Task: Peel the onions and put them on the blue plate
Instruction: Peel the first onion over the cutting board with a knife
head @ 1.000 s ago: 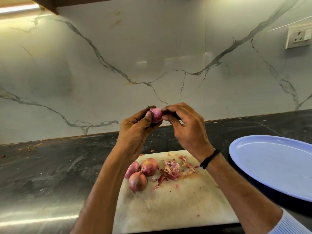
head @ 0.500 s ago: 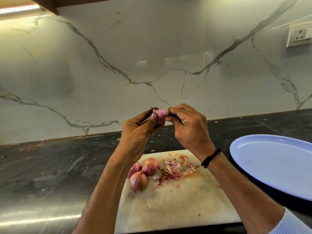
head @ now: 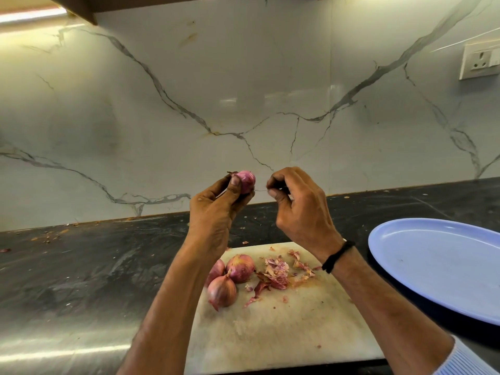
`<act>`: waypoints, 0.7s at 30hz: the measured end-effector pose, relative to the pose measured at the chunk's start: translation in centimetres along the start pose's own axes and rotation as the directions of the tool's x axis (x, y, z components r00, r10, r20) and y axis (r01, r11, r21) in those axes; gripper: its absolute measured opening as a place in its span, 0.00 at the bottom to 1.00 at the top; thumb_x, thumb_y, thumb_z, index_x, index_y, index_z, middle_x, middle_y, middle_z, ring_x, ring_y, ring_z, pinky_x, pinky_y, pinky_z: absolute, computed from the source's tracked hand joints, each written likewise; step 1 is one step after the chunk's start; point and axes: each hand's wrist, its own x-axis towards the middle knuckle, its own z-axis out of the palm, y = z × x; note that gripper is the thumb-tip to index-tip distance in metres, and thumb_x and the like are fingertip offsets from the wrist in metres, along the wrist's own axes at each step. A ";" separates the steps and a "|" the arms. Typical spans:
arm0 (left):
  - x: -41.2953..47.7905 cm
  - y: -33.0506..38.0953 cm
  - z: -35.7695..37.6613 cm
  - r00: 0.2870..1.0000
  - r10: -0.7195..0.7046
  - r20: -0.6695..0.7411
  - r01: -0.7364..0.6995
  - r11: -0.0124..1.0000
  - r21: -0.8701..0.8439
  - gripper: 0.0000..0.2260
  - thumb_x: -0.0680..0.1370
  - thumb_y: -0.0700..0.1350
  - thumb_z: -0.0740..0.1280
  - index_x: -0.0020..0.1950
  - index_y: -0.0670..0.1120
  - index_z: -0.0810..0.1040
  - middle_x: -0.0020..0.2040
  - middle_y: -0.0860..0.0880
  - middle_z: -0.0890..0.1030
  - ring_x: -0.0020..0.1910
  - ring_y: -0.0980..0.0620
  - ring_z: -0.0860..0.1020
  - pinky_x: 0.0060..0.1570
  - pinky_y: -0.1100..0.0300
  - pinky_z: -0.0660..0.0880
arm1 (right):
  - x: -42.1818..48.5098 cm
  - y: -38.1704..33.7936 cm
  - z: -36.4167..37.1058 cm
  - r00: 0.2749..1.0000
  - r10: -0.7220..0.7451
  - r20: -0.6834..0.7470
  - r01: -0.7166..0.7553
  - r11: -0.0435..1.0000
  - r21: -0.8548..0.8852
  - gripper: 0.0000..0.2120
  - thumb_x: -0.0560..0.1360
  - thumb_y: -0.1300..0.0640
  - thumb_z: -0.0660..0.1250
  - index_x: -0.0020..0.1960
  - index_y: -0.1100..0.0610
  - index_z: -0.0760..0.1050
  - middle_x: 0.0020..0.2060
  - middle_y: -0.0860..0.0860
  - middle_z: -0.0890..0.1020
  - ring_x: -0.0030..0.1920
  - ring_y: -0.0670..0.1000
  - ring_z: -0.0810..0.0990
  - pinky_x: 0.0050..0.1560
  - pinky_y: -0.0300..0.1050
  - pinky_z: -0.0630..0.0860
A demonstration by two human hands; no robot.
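Note:
My left hand (head: 216, 209) holds a small pink onion (head: 247, 181) up above the counter, thumb across its front. A little to its right, my right hand (head: 299, 209) pinches a thin strip of skin (head: 261, 189) that still runs to the onion. Three unpeeled onions (head: 232, 280) lie together on the white cutting board (head: 284, 334), beside a pile of torn skins (head: 278, 272). The blue plate (head: 443, 266) sits at the right and holds nothing.
The board lies on a dark stone counter (head: 81, 280) against a marble wall. Skin scraps (head: 48, 235) dot the counter at the far left. A wall socket (head: 479, 60) is at the upper right.
My right hand has pulled away to the right from the onion, drawing a thin strip of skin with it. The left hand keeps the onion in about the same place.

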 end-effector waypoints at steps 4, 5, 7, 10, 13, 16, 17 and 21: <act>-0.3 -0.1 0.1 0.999 -0.020 0.038 0.019 1.000 0.025 0.07 0.78 0.39 0.67 0.53 0.41 0.82 0.51 0.41 0.86 0.55 0.41 0.84 0.53 0.54 0.82 | 0.2 -0.1 -0.3 1.000 -0.002 -0.029 0.002 1.000 -0.016 0.08 0.73 0.69 0.72 0.50 0.61 0.79 0.50 0.54 0.80 0.50 0.48 0.79 0.53 0.37 0.78; -0.3 -0.2 0.2 0.999 -0.021 0.047 0.020 0.999 0.029 0.07 0.78 0.39 0.67 0.53 0.40 0.82 0.51 0.41 0.86 0.55 0.41 0.84 0.52 0.55 0.82 | 0.2 0.0 -0.3 0.999 0.001 -0.037 -0.002 1.000 -0.012 0.07 0.73 0.64 0.74 0.48 0.61 0.79 0.48 0.53 0.80 0.49 0.49 0.79 0.51 0.40 0.78; -0.4 -0.1 0.5 0.998 -0.022 0.055 0.020 0.999 0.032 0.06 0.79 0.38 0.66 0.53 0.40 0.82 0.50 0.42 0.86 0.54 0.43 0.84 0.49 0.58 0.83 | 0.2 0.1 -0.2 0.999 0.017 -0.033 -0.017 1.000 -0.006 0.09 0.72 0.59 0.77 0.45 0.60 0.78 0.45 0.51 0.79 0.46 0.49 0.78 0.48 0.42 0.78; -0.5 0.1 0.5 0.998 -0.027 0.050 0.026 0.999 0.026 0.06 0.79 0.37 0.66 0.50 0.42 0.82 0.47 0.44 0.87 0.50 0.47 0.85 0.44 0.61 0.82 | 0.1 0.1 0.0 0.999 0.030 -0.020 -0.030 1.000 0.008 0.13 0.70 0.59 0.78 0.44 0.59 0.74 0.43 0.51 0.76 0.43 0.49 0.75 0.43 0.43 0.77; -0.7 0.0 0.4 0.999 -0.012 0.052 0.009 0.999 0.051 0.05 0.77 0.38 0.68 0.50 0.43 0.83 0.46 0.45 0.87 0.49 0.48 0.86 0.43 0.62 0.82 | 0.0 -0.1 0.2 0.999 0.047 -0.010 -0.046 0.998 0.046 0.18 0.69 0.60 0.79 0.50 0.59 0.71 0.45 0.51 0.75 0.43 0.48 0.74 0.43 0.37 0.75; -0.8 0.0 0.3 0.998 -0.002 0.062 -0.003 0.997 0.075 0.12 0.71 0.42 0.71 0.53 0.41 0.82 0.47 0.44 0.87 0.48 0.47 0.86 0.44 0.61 0.82 | -0.1 -0.4 0.4 0.999 0.037 0.013 -0.038 0.997 0.064 0.22 0.69 0.61 0.79 0.58 0.60 0.73 0.50 0.53 0.77 0.48 0.47 0.77 0.48 0.30 0.76; -0.8 0.0 0.3 0.998 -0.005 0.059 0.000 0.996 0.091 0.15 0.69 0.43 0.72 0.55 0.41 0.82 0.48 0.44 0.87 0.49 0.47 0.86 0.45 0.60 0.83 | -0.1 -0.3 0.4 1.000 0.020 0.012 -0.021 0.998 0.055 0.21 0.70 0.61 0.78 0.58 0.60 0.74 0.51 0.53 0.77 0.48 0.46 0.77 0.50 0.29 0.75; -0.7 -0.2 0.1 0.997 -0.018 0.077 0.010 0.994 0.107 0.14 0.68 0.44 0.73 0.52 0.43 0.83 0.48 0.43 0.87 0.50 0.45 0.85 0.48 0.59 0.83 | -0.2 -0.1 0.4 1.000 -0.008 -0.001 0.008 1.000 0.016 0.17 0.71 0.64 0.77 0.57 0.62 0.76 0.51 0.54 0.79 0.50 0.48 0.79 0.55 0.27 0.73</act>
